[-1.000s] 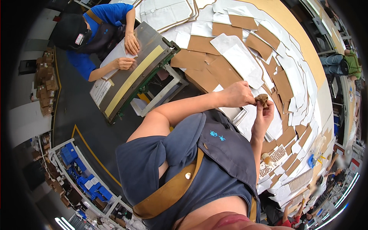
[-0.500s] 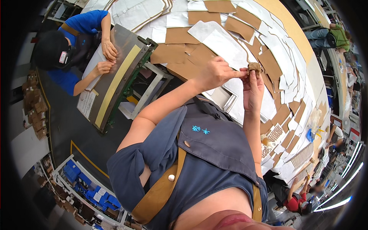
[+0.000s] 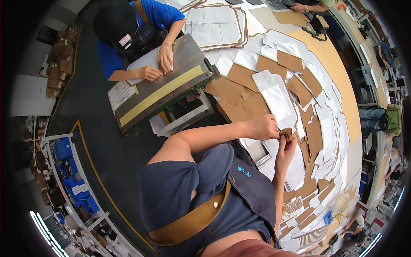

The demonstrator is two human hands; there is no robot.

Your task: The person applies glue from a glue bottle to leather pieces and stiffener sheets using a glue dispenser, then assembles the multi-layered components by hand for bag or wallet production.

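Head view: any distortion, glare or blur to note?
Head view, centre: bare left hand and bare right hand look fairly sharp, the small crumpled brown piece too small for fine detail; head view, right: flat tan tabletop has a bowed edge; head view, lower left: long white light tubes look blown out; head view, upper part: flat grey metal plate shows soft sheen.

1 brown bundle (image 3: pixel 287 133), 1 metal-topped stand (image 3: pixel 189 50)
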